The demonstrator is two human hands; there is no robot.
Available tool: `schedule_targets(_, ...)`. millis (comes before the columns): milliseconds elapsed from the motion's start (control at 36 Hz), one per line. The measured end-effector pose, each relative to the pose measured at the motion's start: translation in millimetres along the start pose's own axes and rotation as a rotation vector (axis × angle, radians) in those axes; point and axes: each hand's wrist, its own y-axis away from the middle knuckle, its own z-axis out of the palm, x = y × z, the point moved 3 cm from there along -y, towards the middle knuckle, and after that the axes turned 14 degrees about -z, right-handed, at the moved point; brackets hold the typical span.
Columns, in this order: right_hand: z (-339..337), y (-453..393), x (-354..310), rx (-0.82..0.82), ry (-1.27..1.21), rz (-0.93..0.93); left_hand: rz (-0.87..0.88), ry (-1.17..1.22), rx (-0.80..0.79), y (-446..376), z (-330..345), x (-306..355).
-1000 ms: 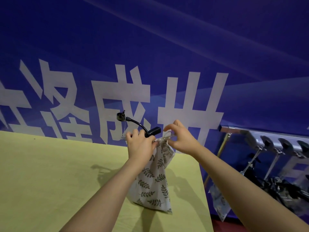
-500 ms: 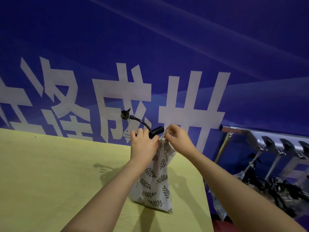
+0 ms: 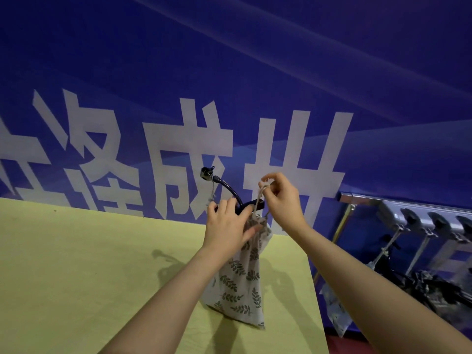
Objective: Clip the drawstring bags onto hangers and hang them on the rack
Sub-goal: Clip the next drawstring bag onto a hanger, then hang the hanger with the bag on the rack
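A white drawstring bag printed with dark leaves hangs above the yellow-green table, its bottom near the tabletop. My left hand grips the black hanger together with the bag's gathered top; the hanger's metal hook end sticks up to the left. My right hand pinches the beige drawstring and holds it pulled up above the hanger bar. A silver rack stands at the right.
Several black hangers with metal clips hang on the rack, dark items below them. Another pale printed bag hangs low beside the table's right edge. A blue wall with large white characters stands right behind the table.
My right hand has risen from the bag's top, drawing the drawstring upward. My left hand has shifted its fingers down over the bag's neck while keeping the hanger.
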Motion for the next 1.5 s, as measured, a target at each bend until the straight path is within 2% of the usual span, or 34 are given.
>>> schedule_targets(111,3.6,1.3,-3.3,0.041,-0.04,0.041,-0.021,0.088,-0.032,2.2,-0.3,3.1)
schedule_targets(278,-13.0,-13.3,-23.6,0.202,-0.072,-0.059,-0.024,0.134,-0.046,3.9,-2.3,3.1)
schedule_targets(417,-32.4,-30.8,-45.1,0.277,-0.029,-0.228,-0.09,0.139,-0.253,-1.4,-4.5,4.4)
schedule_targets(528,-39.4,-35.7,-54.0,0.261,0.025,-0.335,-0.134,0.145,-0.334,0.0,-8.7,6.2)
schedule_targets(611,-41.5,-33.1,-54.9,0.232,0.07,-0.395,-0.104,0.105,-0.507,18.4,-2.0,14.5)
schedule_targets(694,-39.8,-26.5,-50.6,0.172,0.1,-0.41,-0.197,0.182,-0.612,36.7,-1.5,25.2)
schedule_targets(778,-48.7,-25.0,-52.9,0.162,0.032,-0.351,-0.219,0.223,-0.611,40.3,-9.6,43.3)
schedule_targets(917,-74.1,-22.9,-72.2,0.176,-0.095,-0.283,-0.143,0.3,-0.542,34.6,-33.0,76.4)
schedule_targets(972,-84.5,-19.4,-73.7,0.19,-0.121,-0.247,-0.142,0.432,-0.555,33.0,-43.8,91.1)
schedule_targets(1083,-106.6,-4.2,-71.9,0.193,-0.125,-0.198,-0.287,0.739,-0.622,29.1,-57.5,112.9)
schedule_targets(1222,-143.8,10.9,-81.9,0.235,-0.17,-0.218,-0.343,0.617,-0.658,32.7,-63.9,142.7)
schedule_targets(1389,-181.7,22.6,-105.5,0.219,-0.233,-0.3,-0.482,0.773,-0.466,41.2,-91.7,176.2)
schedule_targets(1500,-201.8,34.1,-108.2,0.251,-0.267,-0.294,-0.492,0.816,-0.345,46.1,-104.6,198.1)
